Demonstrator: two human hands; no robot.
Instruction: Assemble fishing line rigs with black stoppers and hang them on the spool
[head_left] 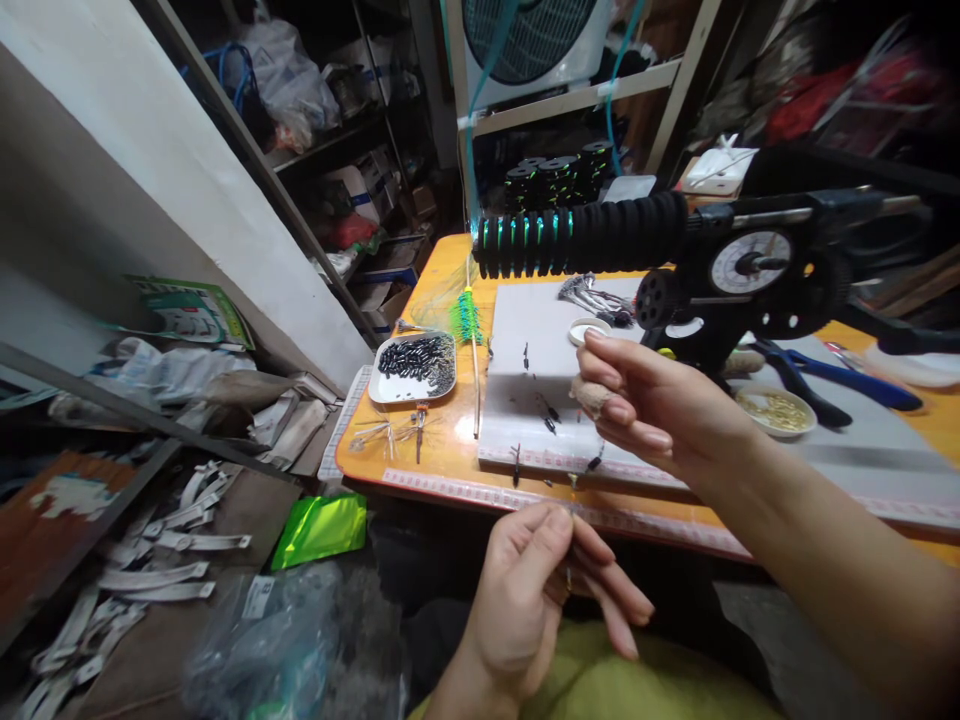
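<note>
The left hand [529, 585], low in the middle of the frame, pinches a small piece [574, 481] between thumb and forefinger; its pale end pokes up just past the fingertips, and the other fingers lie loosely spread below. The right hand [660, 395], right of centre, is raised with its fingers curled inward; whether a fine line runs between them cannot be told. A wrap [591, 397] covers one of its fingertips.

To work well here, the left pinch should probably stay firm but light, close to the end being worked, so the piece does not twist. The right hand would do best to pull smoothly and in line with that end, letting the wrapped finger take the pressure. Working over the near edge of the surface [457, 440] seems risky: a dropped piece could fall to the lap. Over the board [517, 310], in the middle of the frame, loose black parts [553, 413] lie within reach, so sleeves and wrists are best kept clear of them.
</note>
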